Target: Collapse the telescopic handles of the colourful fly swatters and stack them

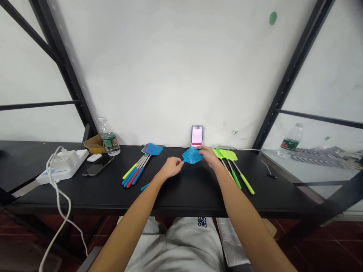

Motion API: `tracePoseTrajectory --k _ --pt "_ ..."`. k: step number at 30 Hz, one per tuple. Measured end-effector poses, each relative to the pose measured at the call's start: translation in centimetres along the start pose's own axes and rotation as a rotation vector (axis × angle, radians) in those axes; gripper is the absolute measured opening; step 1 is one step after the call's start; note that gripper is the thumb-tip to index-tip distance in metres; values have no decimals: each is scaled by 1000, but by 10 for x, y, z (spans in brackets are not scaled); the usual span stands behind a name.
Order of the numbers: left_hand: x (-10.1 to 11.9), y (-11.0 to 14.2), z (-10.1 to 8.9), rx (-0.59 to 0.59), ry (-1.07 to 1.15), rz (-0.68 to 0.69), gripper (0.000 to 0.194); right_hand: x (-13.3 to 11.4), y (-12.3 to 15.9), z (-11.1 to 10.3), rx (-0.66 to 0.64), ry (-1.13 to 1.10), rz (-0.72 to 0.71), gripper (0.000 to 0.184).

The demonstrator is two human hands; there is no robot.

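Between my hands is a blue fly swatter, its mesh head held over the middle of the black table. My left hand pinches it where the head meets the shaft. My right hand grips the right edge of the mesh. Most of the shaft is hidden behind my left hand and forearm; a blue handle end shows by the forearm. To the left lies a fanned stack of fly swatters with blue, red and yellow handles. On the right rest several green and yellow fly swatters.
A lit phone leans on the wall behind my hands. At the left are a water bottle, a dark phone, a white earbud case, a cardboard box and a power strip. A small black-handled tool lies right.
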State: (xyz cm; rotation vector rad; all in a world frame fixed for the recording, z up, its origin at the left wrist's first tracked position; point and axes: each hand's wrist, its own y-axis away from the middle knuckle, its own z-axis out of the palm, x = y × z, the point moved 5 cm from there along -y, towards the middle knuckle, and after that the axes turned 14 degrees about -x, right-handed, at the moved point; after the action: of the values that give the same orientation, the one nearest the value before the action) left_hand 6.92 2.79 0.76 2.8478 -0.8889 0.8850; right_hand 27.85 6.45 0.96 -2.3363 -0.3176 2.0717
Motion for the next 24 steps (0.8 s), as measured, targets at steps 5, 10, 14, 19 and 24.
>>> tracePoseTrajectory --k 5,10,14,19,24 --pt "-2 -1 0 2 4 2 34 3 -6 -1 -33 34 -61 43" --pt "-1 -1 0 1 13 -3 34 7 -10 -1 -78 11 -93 33" --pt "1 0 -1 3 22 -15 33 10 -12 -4 -47 27 -131 28" --pt "3 1 -2 -5 21 -18 33 10 -11 -8 3 117 -147 22" --pt "4 2 -3 -10 9 -24 33 7 -7 -1 -48 43 -40 19"
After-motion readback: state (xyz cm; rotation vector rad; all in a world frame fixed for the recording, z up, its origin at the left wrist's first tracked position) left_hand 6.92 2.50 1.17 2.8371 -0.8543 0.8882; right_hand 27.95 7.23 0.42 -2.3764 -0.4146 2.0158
